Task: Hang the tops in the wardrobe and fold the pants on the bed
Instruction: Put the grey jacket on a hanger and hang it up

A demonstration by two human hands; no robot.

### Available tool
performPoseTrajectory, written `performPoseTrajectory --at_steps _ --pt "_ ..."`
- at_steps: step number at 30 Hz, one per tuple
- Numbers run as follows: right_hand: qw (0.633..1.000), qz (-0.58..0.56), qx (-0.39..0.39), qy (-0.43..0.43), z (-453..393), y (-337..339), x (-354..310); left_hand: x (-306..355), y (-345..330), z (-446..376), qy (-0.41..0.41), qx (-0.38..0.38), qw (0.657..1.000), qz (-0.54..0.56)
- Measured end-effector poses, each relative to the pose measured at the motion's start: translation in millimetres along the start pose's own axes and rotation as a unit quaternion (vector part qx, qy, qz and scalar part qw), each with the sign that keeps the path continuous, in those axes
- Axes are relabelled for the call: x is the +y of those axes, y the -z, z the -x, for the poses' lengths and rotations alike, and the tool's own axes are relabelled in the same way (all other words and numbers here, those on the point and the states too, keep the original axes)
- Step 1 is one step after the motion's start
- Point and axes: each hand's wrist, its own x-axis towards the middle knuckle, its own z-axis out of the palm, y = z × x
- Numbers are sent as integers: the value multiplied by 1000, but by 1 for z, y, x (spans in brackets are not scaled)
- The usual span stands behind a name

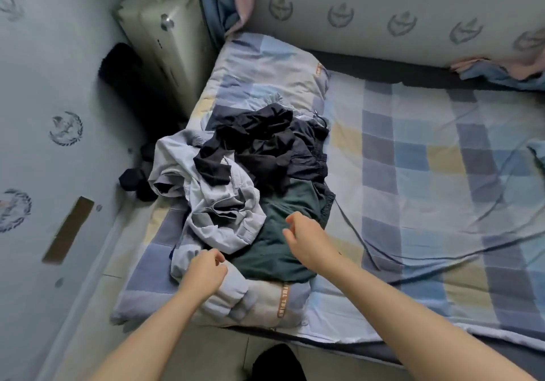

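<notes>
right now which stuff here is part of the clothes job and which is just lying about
Part of the job:
- dark green garment
- light grey garment
- black clothes
- bed, where the pile lies
- left hand and right hand, both over the pile

Just lying about:
- white unit in the corner
- dark bundle on the floor
- pink and blue cloth by the wall

Soft, cool, even light fills the room, rather dim, with a bluish cast. Deep shadow pools in the corner beside the bed (413, 133). The wide lens bends the walls at the edges; fine detail looks smeared throughout.
</notes>
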Motion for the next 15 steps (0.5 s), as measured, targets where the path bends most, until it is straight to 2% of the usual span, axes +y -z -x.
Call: performPoseTrajectory --at_steps 8,10,15 --pt "997 -39 -57 -26 -147 -77 -6 -43 7 -131 90 28 995 -21" --pt "995 -63 -58 -48 -185 -105 -6 -59 4 -170 121 36 992 16" --pt "990 -90 -56 -96 -248 -146 4 -83 -2 -241 163 44 967 188"
